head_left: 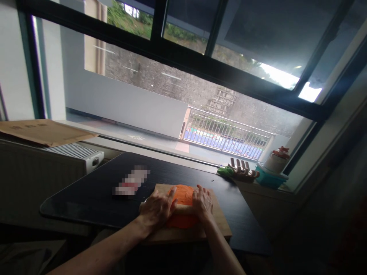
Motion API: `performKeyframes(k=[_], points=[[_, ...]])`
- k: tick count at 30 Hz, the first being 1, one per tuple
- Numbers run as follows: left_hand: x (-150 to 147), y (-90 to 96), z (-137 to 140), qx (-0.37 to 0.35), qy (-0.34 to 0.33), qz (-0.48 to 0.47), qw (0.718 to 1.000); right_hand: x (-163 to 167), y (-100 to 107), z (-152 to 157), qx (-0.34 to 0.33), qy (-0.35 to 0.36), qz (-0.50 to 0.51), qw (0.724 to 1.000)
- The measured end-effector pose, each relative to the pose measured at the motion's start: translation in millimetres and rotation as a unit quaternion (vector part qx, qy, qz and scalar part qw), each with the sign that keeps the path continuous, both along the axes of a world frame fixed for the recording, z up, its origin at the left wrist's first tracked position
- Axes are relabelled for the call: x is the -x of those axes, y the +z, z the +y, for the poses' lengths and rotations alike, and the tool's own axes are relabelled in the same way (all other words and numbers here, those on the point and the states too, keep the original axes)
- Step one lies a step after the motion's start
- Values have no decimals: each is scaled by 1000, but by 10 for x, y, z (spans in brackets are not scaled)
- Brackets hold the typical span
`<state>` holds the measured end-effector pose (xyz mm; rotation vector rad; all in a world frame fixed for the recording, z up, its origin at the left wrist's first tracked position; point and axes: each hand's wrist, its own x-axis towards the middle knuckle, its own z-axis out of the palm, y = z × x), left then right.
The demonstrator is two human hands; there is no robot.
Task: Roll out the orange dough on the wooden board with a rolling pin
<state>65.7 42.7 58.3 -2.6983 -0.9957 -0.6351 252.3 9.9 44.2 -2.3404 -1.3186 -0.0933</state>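
Note:
A pale wooden rolling pin (184,209) lies across a flattened orange sheet (183,194), which looks like dough or modelling clay. Under the sheet is a wooden board (222,219). My left hand (159,208) lies over the pin's left part, fingers stretched forward and the thumb apart. On the right part rests my right hand (203,200), its fingers extended past the pin toward the sheet's far edge. Both palms press on the pin from above without wrapping round it. The pin's right end is hidden beneath my right hand.
The board sits on a dark table (94,202). A blurred-out object (132,181) lies left of the board. Along the windowsill stand a green item (225,171), a brown slatted holder (243,170) and a teal box (271,176). A brown envelope (46,131) covers part of the radiator (73,152).

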Motion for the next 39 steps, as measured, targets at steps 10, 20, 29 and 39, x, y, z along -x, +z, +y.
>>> performKeyframes(k=[10, 20, 29, 39], points=[[-80, -30, 132, -11, 32, -34, 999, -155, 73, 466, 23, 16, 3, 1000], [-61, 150, 12, 73, 31, 53, 995, -98, 18, 199, 17, 19, 13, 1000], [-41, 130, 58, 18, 31, 23, 999, -92, -6, 84, 16, -4, 19, 1000], [-130, -30, 325, -2, 45, -40, 998, -208, 92, 545, 39, 14, 16, 999]])
